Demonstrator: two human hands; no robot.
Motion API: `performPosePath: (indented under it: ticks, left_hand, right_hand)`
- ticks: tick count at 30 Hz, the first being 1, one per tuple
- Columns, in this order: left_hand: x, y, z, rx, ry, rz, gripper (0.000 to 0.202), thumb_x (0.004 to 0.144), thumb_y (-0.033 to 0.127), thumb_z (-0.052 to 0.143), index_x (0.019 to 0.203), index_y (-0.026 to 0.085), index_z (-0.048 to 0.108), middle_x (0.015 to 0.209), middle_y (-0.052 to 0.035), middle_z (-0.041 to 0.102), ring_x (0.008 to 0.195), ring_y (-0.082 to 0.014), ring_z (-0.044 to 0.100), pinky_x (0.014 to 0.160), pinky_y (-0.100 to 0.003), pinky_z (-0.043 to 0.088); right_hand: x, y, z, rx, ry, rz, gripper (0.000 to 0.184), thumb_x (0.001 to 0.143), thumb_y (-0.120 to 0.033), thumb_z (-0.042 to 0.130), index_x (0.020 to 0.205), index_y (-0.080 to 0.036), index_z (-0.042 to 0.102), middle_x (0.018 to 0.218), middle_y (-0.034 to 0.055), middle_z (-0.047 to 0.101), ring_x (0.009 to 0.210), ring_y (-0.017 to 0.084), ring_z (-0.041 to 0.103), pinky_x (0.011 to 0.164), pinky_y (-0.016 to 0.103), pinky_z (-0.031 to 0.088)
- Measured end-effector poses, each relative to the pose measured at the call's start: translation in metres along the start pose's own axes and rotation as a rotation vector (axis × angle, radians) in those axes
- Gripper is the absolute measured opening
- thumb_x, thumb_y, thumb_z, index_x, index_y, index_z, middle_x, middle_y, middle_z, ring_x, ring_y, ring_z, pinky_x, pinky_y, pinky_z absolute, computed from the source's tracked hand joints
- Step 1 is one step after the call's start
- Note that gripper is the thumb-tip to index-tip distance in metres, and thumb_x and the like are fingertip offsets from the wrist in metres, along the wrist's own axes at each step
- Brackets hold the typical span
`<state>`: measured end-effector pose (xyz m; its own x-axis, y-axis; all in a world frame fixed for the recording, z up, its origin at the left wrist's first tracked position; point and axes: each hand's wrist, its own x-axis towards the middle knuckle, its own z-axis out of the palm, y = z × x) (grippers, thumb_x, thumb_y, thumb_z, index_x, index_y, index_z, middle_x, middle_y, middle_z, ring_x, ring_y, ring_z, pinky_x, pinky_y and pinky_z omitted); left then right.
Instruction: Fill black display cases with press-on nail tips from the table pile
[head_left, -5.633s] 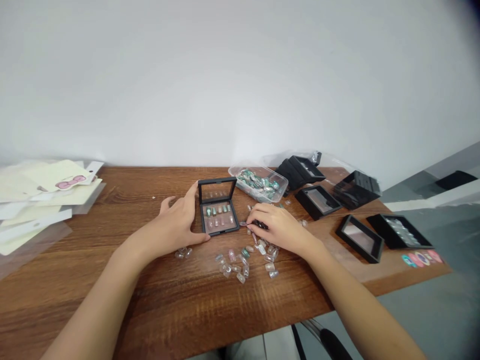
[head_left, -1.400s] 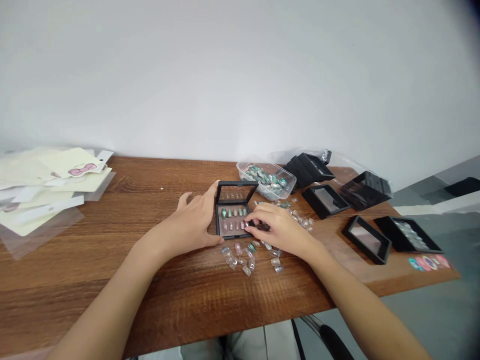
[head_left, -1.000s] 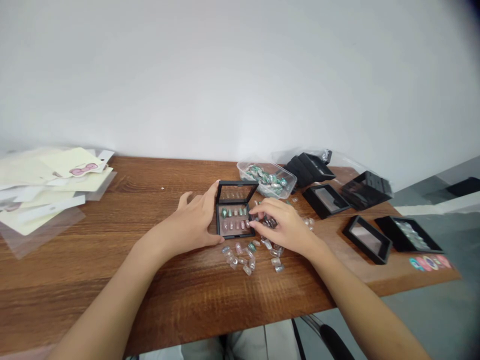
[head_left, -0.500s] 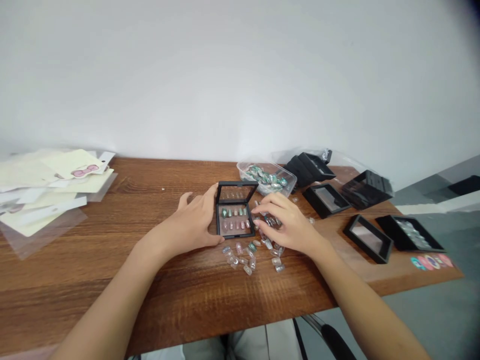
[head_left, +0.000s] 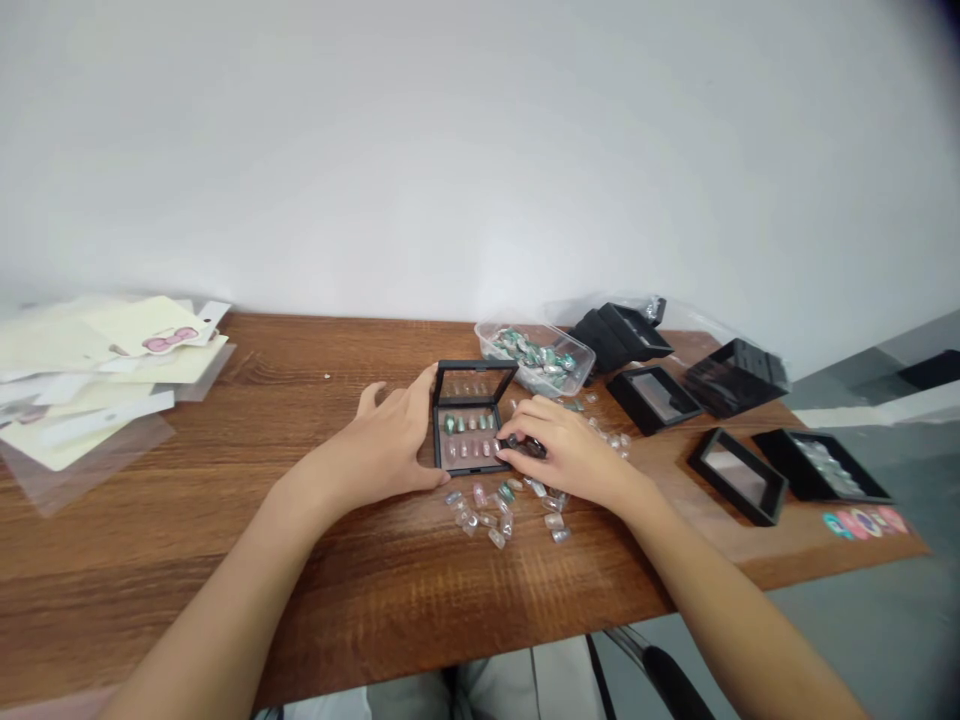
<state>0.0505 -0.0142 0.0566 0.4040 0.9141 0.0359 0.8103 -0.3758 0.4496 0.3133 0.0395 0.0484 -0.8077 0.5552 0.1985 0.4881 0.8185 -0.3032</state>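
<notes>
A small black case (head_left: 439,440) with a windowed lid stands open on the wooden table. Two rows of press-on nails (head_left: 469,449) lie inside it, green and glittery ones behind, pinkish ones in front. My left hand (head_left: 386,440) braces the case's left side, thumb at the near corner and fingers up by the lid. At the right end of the front row, my right hand (head_left: 551,440) pinches with thumb and forefinger on a nail, which the fingertips mostly cover. Loose press-on nails (head_left: 495,512) are scattered in front of the case and under my right hand.
Behind the case, a clear plastic tub (head_left: 581,375) holds many more nails. To the right are black boxes (head_left: 654,400), another windowed box (head_left: 739,477), an open box of nails (head_left: 825,467) and round stickers (head_left: 862,523). Cards and clear sleeves (head_left: 112,365) are piled left.
My right hand has moved slightly left, its fingertips coming from beside the case onto the right end of the front row. My left hand has stayed in place.
</notes>
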Motion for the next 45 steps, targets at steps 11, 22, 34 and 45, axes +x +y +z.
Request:
performPosePath:
  ticks: [11,22,34,45]
  left_hand:
    - [0.0,-0.001,0.0,-0.006,-0.005,-0.002,0.103,0.077,0.045,0.067,0.151,0.023,-0.001,0.152,-0.017,0.036,0.135,-0.0337,0.042,0.114,-0.059,0.01]
    - [0.0,0.003,-0.001,0.033,0.016,-0.017,0.096,0.076,0.04,0.062,0.151,0.019,0.006,0.148,-0.0175,0.042,0.132,-0.0349,0.047,0.115,-0.059,0.013]
    - [0.005,-0.008,0.008,0.128,0.043,-0.021,0.096,0.076,0.045,0.063,0.147,0.014,0.006,0.133,-0.0202,0.056,0.127,-0.0344,0.053,0.112,-0.06,0.016]
    - [0.006,-0.017,0.0,0.212,0.105,-0.042,0.086,0.085,0.041,0.055,0.151,0.016,0.006,0.136,-0.0215,0.057,0.127,-0.0321,0.055,0.113,-0.06,0.015]
  right_hand:
    - [0.001,-0.002,-0.002,0.015,0.034,-0.015,0.015,0.092,-0.033,0.062,0.1,-0.02,0.066,0.089,0.0053,0.062,0.087,0.021,0.058,0.077,0.034,0.048]
    - [0.001,-0.008,-0.012,0.086,0.448,0.011,0.08,0.085,-0.026,0.067,0.153,-0.028,0.024,0.155,0.0123,0.036,0.14,0.034,0.039,0.101,0.055,0.05]
    - [0.005,-0.01,-0.005,0.105,0.272,-0.037,0.065,0.098,-0.023,0.05,0.157,-0.025,0.024,0.162,0.0084,0.027,0.148,0.024,0.03,0.121,0.048,0.032]
    - [0.003,-0.01,0.001,0.013,0.187,-0.126,0.068,0.095,-0.023,0.052,0.157,-0.022,0.025,0.161,0.0104,0.03,0.145,0.023,0.035,0.116,0.047,0.039]
